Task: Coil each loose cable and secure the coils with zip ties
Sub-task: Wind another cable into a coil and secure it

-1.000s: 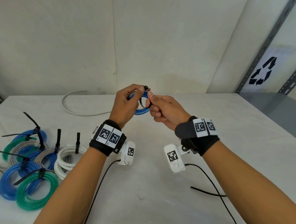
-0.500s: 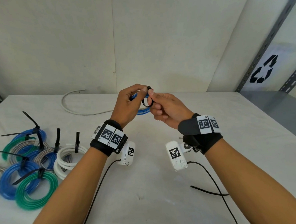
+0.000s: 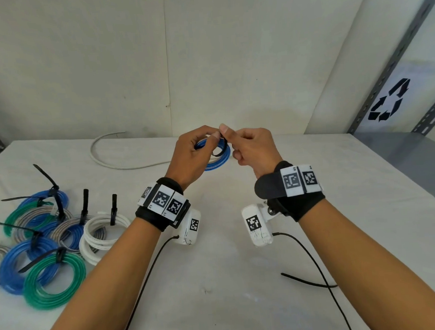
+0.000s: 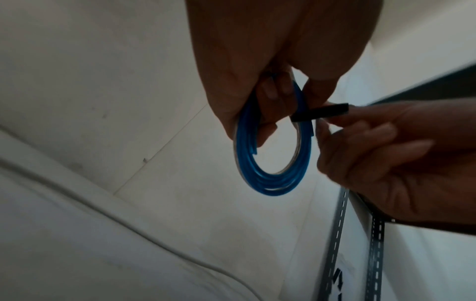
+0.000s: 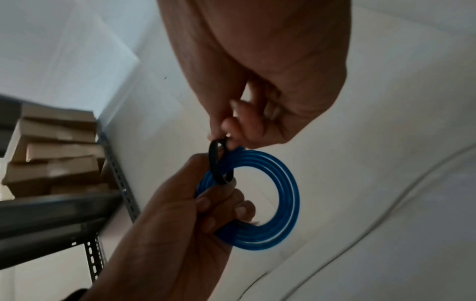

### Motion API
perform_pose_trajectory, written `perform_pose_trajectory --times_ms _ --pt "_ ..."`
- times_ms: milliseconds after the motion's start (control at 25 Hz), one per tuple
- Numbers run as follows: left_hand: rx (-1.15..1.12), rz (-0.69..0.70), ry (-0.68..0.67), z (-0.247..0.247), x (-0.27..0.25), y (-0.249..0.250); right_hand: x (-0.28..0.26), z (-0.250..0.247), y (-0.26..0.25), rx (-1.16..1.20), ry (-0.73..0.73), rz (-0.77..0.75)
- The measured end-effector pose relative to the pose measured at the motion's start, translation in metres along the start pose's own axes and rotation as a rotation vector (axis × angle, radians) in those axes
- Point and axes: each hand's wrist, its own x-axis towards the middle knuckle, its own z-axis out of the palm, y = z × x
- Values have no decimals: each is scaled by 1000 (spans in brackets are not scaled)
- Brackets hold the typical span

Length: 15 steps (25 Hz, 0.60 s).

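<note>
white table; left hand grips blue coil, right hand pinches zip tie.

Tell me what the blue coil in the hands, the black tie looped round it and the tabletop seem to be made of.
Blue coil: probably wire in glossy, slightly translucent plastic sheathing; light streaks run along its turns.
Black zip tie: likely nylon or similar plastic, smooth, semi-matte; the flat strap bends into a springy loop.
Table: matte white, scuffed and stained; perhaps painted board or laminate, cannot tell which.
</note>
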Motion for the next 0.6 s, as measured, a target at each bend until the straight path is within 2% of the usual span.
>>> perform_pose_trajectory --times_ms 160,360,480,600 --pt "-10 -30 19 -2 0 2 3 6 5 42 128 -1" --pt "-38 -67 -39 -4 0 6 8 -2 -3 186 34 145" --pt "-41 -101 -75 -2 0 6 12 -5 -4 153 24 140" --pt "-98 -147 -111 7 -5 11 25 -6 -5 103 162 105"
